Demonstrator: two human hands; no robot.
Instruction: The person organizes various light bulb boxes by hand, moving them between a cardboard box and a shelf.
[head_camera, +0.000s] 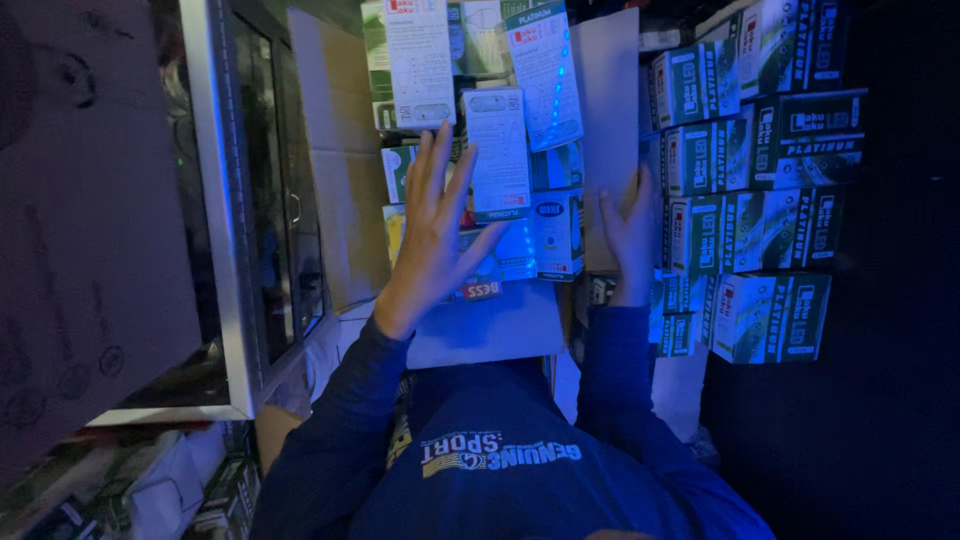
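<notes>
Both open: left hand (435, 225) on small boxes (500, 160), right hand (630, 235) on cardboard flap (608, 120).

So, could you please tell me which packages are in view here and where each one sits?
Green-and-white cartons: stacked at right, beside the right hand.
White oblong packs: centre top, just beyond the left hand.
Plain brown cardboard box: left of centre, beside a metal-framed glass door.
</notes>
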